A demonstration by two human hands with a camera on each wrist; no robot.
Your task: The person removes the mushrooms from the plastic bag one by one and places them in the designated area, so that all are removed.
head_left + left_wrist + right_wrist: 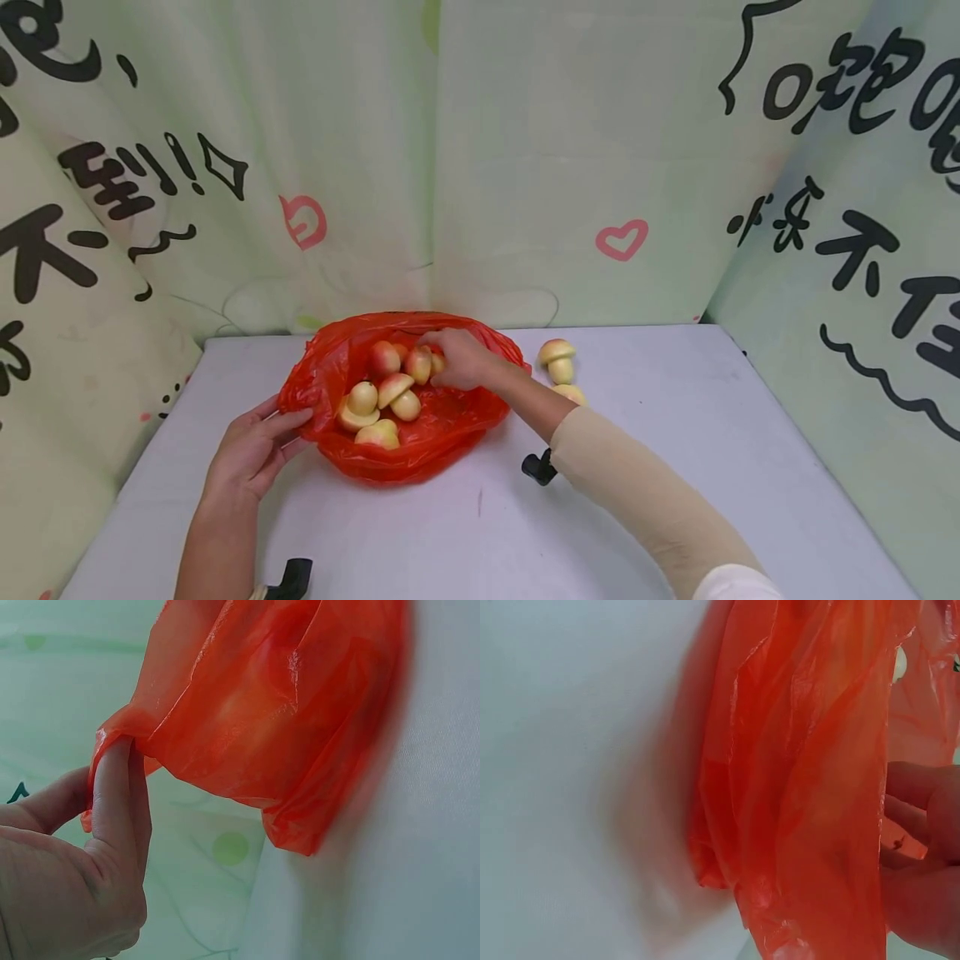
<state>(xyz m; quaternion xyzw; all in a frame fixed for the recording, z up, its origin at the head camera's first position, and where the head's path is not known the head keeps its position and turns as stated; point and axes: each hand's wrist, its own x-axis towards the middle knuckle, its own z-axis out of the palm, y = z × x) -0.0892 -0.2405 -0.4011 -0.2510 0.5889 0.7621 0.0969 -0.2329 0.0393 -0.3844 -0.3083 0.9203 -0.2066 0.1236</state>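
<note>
A red plastic bag (457, 442) lies spread with its mouth upward, holding several toy mushrooms (395, 388) with cream stems and reddish-yellow caps. My left hand (258, 446) pinches the bag's left rim between thumb and fingers; the left wrist view shows the film (225, 735) folded over the fingers. Inside the bag, at its back right, is my right hand (465, 360), its fingers around a partly hidden mushroom (438, 363). Whether it grips that mushroom is unclear. The right wrist view shows these fingers (907, 817) behind the bag wall, their tips hidden.
On the white table (420, 542), right of the bag, a mushroom (557, 360) stands upright. Another mushroom (570, 392) lies nearer, partly behind my right forearm. A printed curtain (525, 167) hangs along the table's back and sides.
</note>
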